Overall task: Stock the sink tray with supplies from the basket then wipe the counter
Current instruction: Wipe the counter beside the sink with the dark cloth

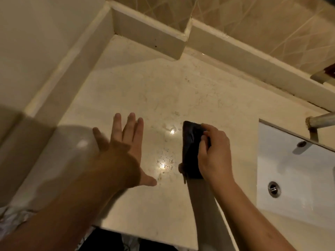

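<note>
A pale marble counter (pixel 163 91) fills the view, with wet specks and light glints near its middle. My right hand (pixel 213 153) presses a dark folded cloth (pixel 191 147) flat on the counter, fingers curled over its right edge. To the left of the cloth, my left hand (pixel 125 147) is spread with its fingers apart just above or on the counter, holding nothing. No tray or basket shows in this view.
A white sink basin (pixel 293 178) with a metal drain (pixel 274 189) lies at the right, and a metal tap (pixel 320 120) reaches over it. A raised ledge (pixel 150 37) and tiled wall bound the back; the counter's front edge runs along the bottom.
</note>
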`<action>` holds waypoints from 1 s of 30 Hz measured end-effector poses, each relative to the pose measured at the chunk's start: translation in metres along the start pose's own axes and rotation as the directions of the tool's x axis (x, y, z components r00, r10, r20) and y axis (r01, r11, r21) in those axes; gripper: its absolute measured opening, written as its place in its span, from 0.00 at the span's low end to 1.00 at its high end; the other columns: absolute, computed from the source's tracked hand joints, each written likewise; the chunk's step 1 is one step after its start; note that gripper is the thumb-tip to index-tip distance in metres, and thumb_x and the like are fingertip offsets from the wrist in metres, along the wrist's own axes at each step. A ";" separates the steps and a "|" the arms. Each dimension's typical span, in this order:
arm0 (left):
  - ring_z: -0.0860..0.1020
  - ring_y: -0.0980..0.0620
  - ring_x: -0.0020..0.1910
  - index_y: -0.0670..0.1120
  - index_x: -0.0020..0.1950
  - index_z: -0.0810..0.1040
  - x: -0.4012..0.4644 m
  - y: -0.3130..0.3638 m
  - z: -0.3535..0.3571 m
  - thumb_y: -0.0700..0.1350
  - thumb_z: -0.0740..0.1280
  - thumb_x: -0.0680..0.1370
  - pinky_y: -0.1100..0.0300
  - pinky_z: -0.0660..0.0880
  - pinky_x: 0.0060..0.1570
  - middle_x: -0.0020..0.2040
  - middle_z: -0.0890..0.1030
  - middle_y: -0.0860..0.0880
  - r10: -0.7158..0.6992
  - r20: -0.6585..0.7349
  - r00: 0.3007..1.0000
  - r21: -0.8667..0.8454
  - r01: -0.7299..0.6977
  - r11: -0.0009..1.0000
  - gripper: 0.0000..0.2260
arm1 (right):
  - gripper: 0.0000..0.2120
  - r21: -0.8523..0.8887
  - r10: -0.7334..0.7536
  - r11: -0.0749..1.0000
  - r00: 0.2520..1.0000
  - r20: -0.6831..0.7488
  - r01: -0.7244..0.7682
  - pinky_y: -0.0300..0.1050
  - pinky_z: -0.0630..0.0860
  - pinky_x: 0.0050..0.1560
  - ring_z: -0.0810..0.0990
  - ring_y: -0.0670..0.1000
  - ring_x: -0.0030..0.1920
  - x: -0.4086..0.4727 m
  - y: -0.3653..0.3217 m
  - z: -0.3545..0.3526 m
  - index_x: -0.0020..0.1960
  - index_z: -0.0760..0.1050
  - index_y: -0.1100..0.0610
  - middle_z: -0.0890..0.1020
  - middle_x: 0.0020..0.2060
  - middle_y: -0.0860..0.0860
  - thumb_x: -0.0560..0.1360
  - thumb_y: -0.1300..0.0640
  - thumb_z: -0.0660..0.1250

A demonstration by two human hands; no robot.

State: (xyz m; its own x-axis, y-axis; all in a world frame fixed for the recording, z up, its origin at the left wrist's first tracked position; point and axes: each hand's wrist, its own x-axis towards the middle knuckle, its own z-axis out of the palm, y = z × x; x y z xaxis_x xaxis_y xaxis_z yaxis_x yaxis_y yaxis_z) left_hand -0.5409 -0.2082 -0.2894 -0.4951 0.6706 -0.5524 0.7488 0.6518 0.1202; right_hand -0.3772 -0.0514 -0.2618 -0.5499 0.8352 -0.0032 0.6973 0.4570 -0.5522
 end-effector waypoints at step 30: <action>0.14 0.39 0.64 0.48 0.64 0.13 -0.022 -0.003 0.008 0.85 0.58 0.41 0.24 0.32 0.63 0.65 0.12 0.47 0.051 0.106 0.993 -0.005 -0.051 0.999 0.76 | 0.16 -0.173 0.147 0.970 0.979 -0.142 -0.171 0.46 0.71 0.55 0.77 0.57 0.56 0.002 0.096 -0.043 0.68 0.73 0.55 0.71 0.62 0.56 0.83 0.52 0.61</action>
State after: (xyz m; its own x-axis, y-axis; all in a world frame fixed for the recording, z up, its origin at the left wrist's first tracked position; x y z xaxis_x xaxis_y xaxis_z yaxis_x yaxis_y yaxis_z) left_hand -0.5291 -0.2277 -0.2841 -0.4066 0.6615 -0.6301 0.7709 0.6185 0.1520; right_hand -0.2915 0.0078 -0.2793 -0.3702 0.9283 0.0338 0.8498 0.3532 -0.3912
